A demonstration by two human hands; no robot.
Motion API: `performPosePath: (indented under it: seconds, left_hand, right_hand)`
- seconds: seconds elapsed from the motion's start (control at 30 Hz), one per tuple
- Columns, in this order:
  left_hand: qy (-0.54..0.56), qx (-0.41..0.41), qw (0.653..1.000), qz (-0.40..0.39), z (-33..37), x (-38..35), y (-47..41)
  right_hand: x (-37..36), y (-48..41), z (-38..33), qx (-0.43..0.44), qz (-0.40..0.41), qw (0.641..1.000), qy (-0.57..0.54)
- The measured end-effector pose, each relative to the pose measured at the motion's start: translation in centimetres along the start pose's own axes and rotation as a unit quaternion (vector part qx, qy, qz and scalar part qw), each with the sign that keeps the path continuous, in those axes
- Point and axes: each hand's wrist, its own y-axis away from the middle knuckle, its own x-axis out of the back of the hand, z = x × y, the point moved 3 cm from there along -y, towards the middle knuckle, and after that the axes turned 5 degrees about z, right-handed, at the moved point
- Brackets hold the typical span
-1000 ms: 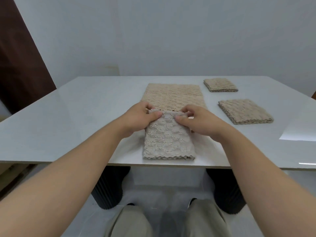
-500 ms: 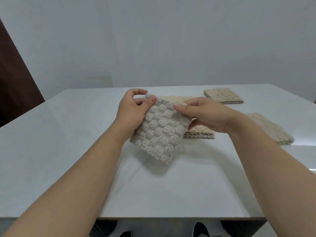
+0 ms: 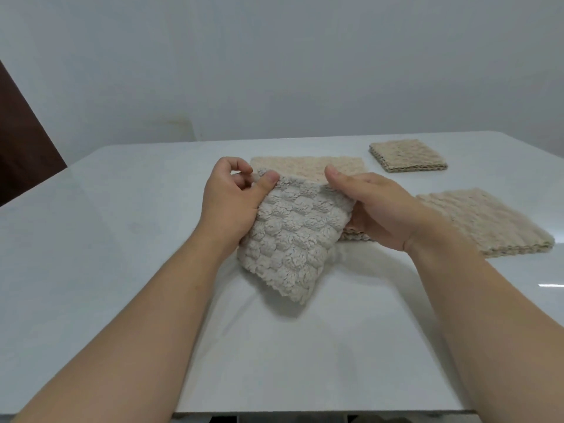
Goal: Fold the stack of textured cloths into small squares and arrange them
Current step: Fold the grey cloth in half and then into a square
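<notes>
Your left hand (image 3: 227, 206) and right hand (image 3: 377, 209) pinch the top corners of a folded, nubbly grey cloth (image 3: 288, 239), raised off the glossy white table (image 3: 106, 239). Behind it lies the flat beige stack (image 3: 308, 167) (same bobbled weave); two folded squares (image 3: 407, 155) (image 3: 485, 222) sit at right.

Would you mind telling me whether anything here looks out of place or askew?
Nothing is spilled or damaged. Only the cloth sits askew: the left hand and right hand hold it tilted over the table, and it looks greyer than the beige stack behind.
</notes>
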Motion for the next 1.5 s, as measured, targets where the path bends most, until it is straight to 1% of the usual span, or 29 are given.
performPosePath:
  seconds: [0.07, 0.2, 0.33, 0.4, 0.53, 0.63, 0.77, 0.83, 0.87, 0.9, 0.97, 1.0, 1.03, 1.1, 1.17, 1.23, 1.3, 1.33, 1.37, 1.43, 1.5]
  left_hand:
    - [-0.013, -0.004, 1.000, 0.007, 0.1, 0.1, 0.2]
    - [-0.008, 0.005, 1.000, 0.012, 0.1, 0.9, 0.3]
    - [0.039, 0.063, 0.997, 0.004, 0.1, 0.8, 0.4]
    - [0.041, 0.067, 0.997, 0.004, 0.0, 0.7, 0.4]
    - [0.007, -0.004, 1.000, -0.011, -0.3, 0.8, 0.5]
    - [-0.019, -0.039, 0.999, -0.032, -0.1, 0.7, 0.8]
    - [-0.017, -0.018, 0.999, -0.045, 0.4, 0.4, 1.2]
    - [-0.007, -0.002, 0.998, -0.069, 0.5, 0.3, 1.3]
    - [-0.015, -0.008, 0.996, -0.084, 0.5, 0.3, 1.5]
    - [-0.043, -0.036, 0.994, -0.095, 0.5, 0.2, 1.6]
    - [-0.130, -0.126, 0.979, -0.098, 0.6, 0.1, 1.8]
    - [-0.155, -0.155, 0.971, -0.096, 0.6, 0.1, 1.9]
    - [-0.158, -0.161, 0.969, -0.096, 0.7, 0.0, 2.1]
    - [-0.139, -0.132, 0.977, -0.094, 0.5, -0.1, 1.9]
    - [-0.119, -0.081, 0.987, -0.067, 0.0, 0.1, 1.5]
    - [-0.064, 0.021, 0.998, -0.016, -0.7, 0.3, 1.0]
    - [0.031, 0.145, 0.989, 0.005, -1.6, 0.4, 0.7]
    - [0.073, 0.184, 0.980, 0.012, -1.9, 0.4, 0.7]
    - [0.099, 0.202, 0.974, 0.019, -2.2, 0.5, 0.6]
    - [0.122, 0.212, 0.969, 0.033, -2.5, 0.5, 0.4]
    - [0.126, 0.211, 0.969, 0.038, -2.5, 0.3, 0.5]
  right_hand:
    - [-0.1, 0.0, 0.3, -0.006, 0.001, 1.000, -0.001]
    - [-0.3, -0.2, 1.0, -0.005, 0.032, 0.999, 0.010]
    - [-0.2, -0.5, 1.2, 0.013, 0.105, 0.994, -0.017]
    - [0.0, -0.6, 1.3, 0.034, 0.139, 0.990, -0.001]
    - [0.0, -0.8, 1.6, 0.050, 0.181, 0.982, 0.018]
    - [-0.1, -0.8, 1.7, 0.047, 0.192, 0.980, 0.011]
    - [0.2, -1.0, 2.1, 0.051, 0.198, 0.978, 0.032]
    - [0.3, -1.0, 2.2, 0.055, 0.206, 0.976, 0.032]
    - [0.3, -1.0, 2.2, 0.055, 0.211, 0.976, 0.022]
    - [0.3, -1.0, 2.2, 0.054, 0.215, 0.975, 0.007]
    - [0.3, -1.0, 2.2, 0.042, 0.222, 0.974, -0.026]
    - [0.3, -1.0, 2.2, 0.029, 0.226, 0.973, -0.044]
    - [0.3, -0.8, 2.1, 0.011, 0.230, 0.971, -0.063]
    - [0.1, -0.6, 1.9, -0.019, 0.229, 0.967, -0.111]
    - [-0.1, -0.5, 1.6, -0.034, 0.201, 0.965, -0.167]
    - [-0.4, -0.4, 1.4, -0.035, 0.163, 0.963, -0.210]
    - [-0.7, -0.4, 1.4, -0.021, 0.125, 0.967, -0.222]
    - [-0.9, -0.4, 1.5, -0.009, 0.105, 0.970, -0.219]
    - [-1.1, -0.4, 1.5, 0.003, 0.088, 0.974, -0.210]
    - [-1.3, -0.5, 1.7, 0.024, 0.074, 0.984, -0.162]
    - [-1.5, -0.5, 2.0, 0.043, 0.073, 0.992, -0.088]
